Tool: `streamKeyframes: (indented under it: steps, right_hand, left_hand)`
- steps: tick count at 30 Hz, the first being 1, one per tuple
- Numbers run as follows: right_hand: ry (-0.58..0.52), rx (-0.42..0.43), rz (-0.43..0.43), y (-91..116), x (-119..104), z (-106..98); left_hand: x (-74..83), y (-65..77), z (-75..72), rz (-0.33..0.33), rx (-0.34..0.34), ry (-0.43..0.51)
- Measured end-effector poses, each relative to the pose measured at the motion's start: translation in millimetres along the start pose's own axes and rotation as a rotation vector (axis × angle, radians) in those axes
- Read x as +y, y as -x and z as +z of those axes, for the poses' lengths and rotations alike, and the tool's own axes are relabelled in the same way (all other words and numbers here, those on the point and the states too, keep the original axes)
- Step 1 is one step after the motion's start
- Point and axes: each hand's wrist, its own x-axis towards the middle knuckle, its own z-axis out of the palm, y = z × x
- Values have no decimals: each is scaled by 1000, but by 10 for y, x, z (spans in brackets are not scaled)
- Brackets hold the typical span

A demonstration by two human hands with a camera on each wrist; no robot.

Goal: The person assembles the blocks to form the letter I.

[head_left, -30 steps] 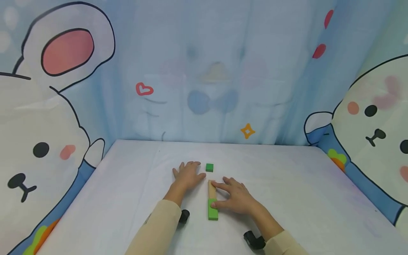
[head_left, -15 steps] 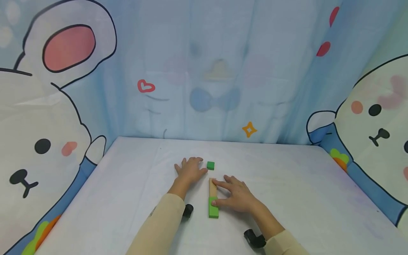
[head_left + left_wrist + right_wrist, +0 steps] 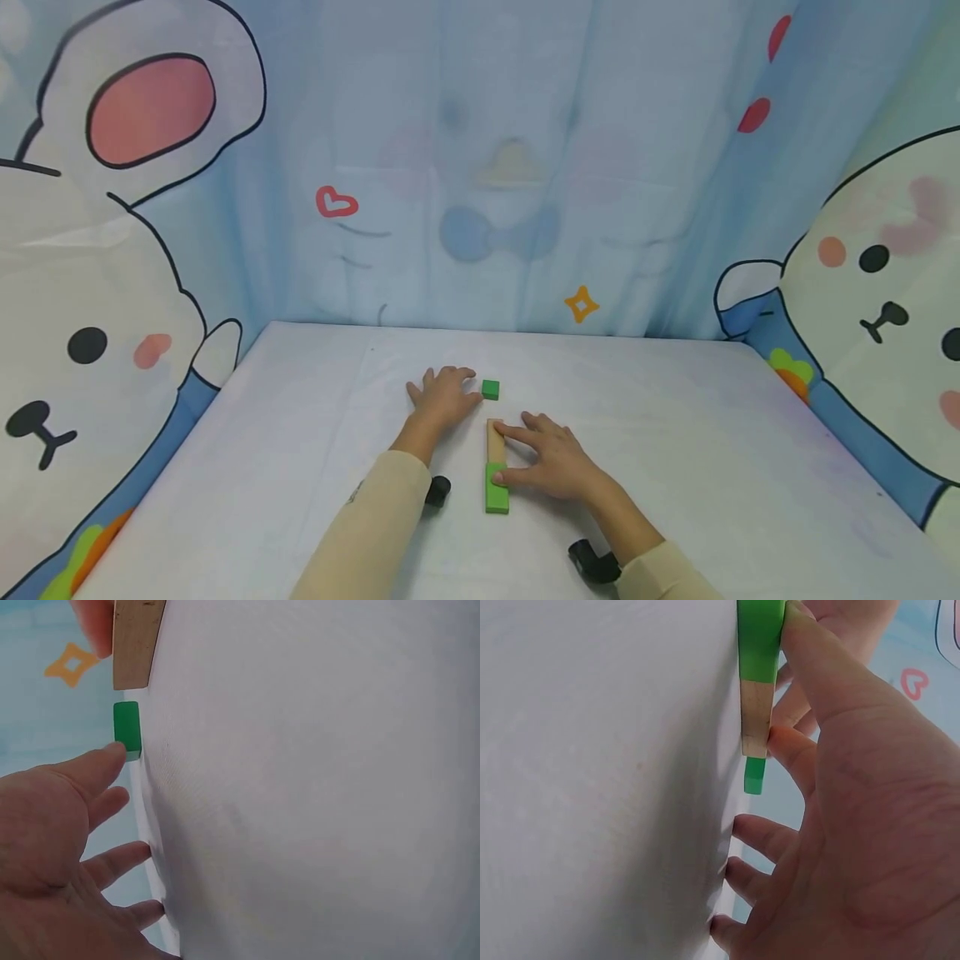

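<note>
My left hand (image 3: pixel 442 396) lies beside a small green cube (image 3: pixel 491 390), fingers spread. Its thumb tip overlaps the near left edge of that cube in the left wrist view, apparently touching it. Closer to me, a plain wooden block (image 3: pixel 496 440) and a light green block (image 3: pixel 497 487) lie end to end in a straight row. My right hand (image 3: pixel 555 457) rests over this row from the right: the thumb touches the light green block, the index fingertip the far end of the wooden block. The other right fingers are spread on the cloth. A gap separates the cube from the row.
White cloth covers the table (image 3: pixel 712 467). Behind it hangs a blue curtain (image 3: pixel 510 275) with cartoon prints. Black wrist devices (image 3: pixel 594 562) sit under both forearms, close to the cloth.
My left hand has shifted slightly forward, its thumb coming closer to the green cube. The right hand stays on the row of blocks. The head view has swayed a little.
</note>
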Motion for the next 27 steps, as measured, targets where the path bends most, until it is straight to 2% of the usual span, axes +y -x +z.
streamKeyframes:
  steps: [16, 27]
  right_hand:
    - [7, -2, 10, -13, 21, 20]
    - [15, 2, 0, -10, 22, 10]
  left_hand:
    - [42, 9, -12, 9, -23, -28]
    - [86, 16, -28, -11, -32, -48]
